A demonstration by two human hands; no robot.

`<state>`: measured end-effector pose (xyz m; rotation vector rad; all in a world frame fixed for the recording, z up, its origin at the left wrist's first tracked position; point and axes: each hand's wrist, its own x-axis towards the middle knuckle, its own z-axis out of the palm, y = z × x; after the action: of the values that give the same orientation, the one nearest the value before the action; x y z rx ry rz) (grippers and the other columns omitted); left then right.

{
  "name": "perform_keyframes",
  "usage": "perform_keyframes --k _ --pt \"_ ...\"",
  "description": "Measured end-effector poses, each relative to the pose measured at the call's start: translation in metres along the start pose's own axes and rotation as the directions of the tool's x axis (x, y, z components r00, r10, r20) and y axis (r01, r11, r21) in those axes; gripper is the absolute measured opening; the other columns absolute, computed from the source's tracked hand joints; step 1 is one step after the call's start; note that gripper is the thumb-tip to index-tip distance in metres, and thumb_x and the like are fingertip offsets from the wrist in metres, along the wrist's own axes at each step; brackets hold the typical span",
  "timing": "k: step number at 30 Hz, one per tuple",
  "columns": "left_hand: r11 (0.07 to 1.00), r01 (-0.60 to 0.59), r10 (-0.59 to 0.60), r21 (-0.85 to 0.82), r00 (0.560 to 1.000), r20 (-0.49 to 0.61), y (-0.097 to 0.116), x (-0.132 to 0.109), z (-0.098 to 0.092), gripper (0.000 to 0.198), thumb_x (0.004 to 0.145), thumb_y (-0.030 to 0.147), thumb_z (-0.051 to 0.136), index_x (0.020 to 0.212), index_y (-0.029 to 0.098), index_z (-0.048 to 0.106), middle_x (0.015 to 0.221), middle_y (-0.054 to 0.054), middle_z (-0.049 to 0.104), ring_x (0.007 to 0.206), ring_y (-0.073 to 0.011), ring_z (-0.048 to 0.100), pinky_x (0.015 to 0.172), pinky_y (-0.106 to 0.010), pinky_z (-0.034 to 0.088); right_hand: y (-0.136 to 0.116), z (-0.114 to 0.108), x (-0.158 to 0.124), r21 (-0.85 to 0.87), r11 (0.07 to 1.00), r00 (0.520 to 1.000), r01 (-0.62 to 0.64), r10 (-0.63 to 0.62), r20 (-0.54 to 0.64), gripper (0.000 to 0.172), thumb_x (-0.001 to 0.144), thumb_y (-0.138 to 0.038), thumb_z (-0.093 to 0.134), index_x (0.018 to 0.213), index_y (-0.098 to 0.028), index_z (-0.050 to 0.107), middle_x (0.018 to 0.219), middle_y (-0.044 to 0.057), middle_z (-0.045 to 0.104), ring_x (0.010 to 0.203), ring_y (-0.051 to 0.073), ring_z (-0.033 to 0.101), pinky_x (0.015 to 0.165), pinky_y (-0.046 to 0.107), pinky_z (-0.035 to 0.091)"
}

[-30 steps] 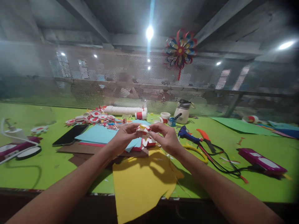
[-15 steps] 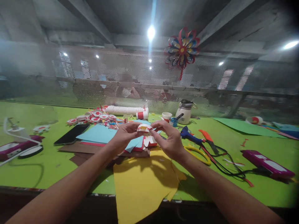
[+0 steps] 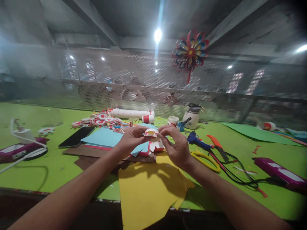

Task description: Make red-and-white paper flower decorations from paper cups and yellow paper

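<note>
Pinching paper piece [image 3: 151, 134] w/ L hand [image 3: 131, 138] & R hand [image 3: 177, 145]: prob. light, crushable, best held by side edges.

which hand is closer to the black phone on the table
Left. The left hand is to the right of the black phone, past the light blue paper; the right hand is farther right, beyond the small white-and-red piece.

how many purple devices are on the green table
2. One purple device is at the picture's left edge, the other at its right edge; more could be hidden.
</note>
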<state>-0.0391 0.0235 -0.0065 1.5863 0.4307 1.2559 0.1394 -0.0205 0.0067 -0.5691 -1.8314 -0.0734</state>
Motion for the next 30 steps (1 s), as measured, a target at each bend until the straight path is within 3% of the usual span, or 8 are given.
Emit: perform_keyframes --k 9,14,19,30 --pt "0.999 0.012 -0.011 -0.038 0.999 0.030 -0.0012 0.0000 0.0018 0.023 0.065 0.024 0.079 0.085 0.017 0.071 0.080 -0.002 0.069 0.073 -0.0136 0.063 0.072 -0.028 0.052 -0.0015 0.0026 -0.0010 0.025 0.996 0.995 -0.085 0.084 0.044 0.005 0.088 -0.014 0.052 0.086 -0.019 0.053 0.087 0.005 0.058 0.079 0.016 0.056 0.070 0.032 0.050" --pt "0.999 -0.020 0.020 0.030 1.000 -0.020 0.0030 -0.0011 0.0037 0.025 0.064 0.030 0.079 0.084 0.016 0.071 0.079 -0.003 0.068 0.068 -0.0128 0.060 0.067 -0.026 0.050 -0.0040 0.0024 -0.0002 0.027 0.998 0.997 -0.048 0.046 0.060 0.008 0.087 -0.013 0.053 0.083 -0.020 0.053 0.090 0.006 0.059 0.089 0.018 0.056 0.080 0.036 0.049" --pt "0.995 -0.010 0.014 0.099 0.999 -0.044 0.0031 -0.0016 0.0055 0.023 0.064 0.030 0.078 0.078 0.015 0.071 0.071 -0.002 0.066 0.064 -0.0127 0.058 0.063 -0.025 0.048 -0.0052 0.0047 -0.0027 0.056 0.988 0.988 -0.142 0.139 0.060 0.008 0.089 -0.016 0.051 0.083 -0.020 0.053 0.089 0.006 0.059 0.085 0.017 0.057 0.077 0.035 0.049" --pt "0.998 0.042 -0.040 0.053 0.998 -0.046 -0.0010 -0.0014 0.0074 0.023 0.065 0.031 0.077 0.077 0.013 0.069 0.071 -0.002 0.066 0.063 -0.0122 0.058 0.063 -0.025 0.047 -0.0024 0.0085 -0.0059 0.134 0.960 0.969 -0.247 0.241 0.053 0.009 0.089 -0.021 0.051 0.080 -0.019 0.053 0.087 0.006 0.058 0.082 0.017 0.057 0.075 0.034 0.050"
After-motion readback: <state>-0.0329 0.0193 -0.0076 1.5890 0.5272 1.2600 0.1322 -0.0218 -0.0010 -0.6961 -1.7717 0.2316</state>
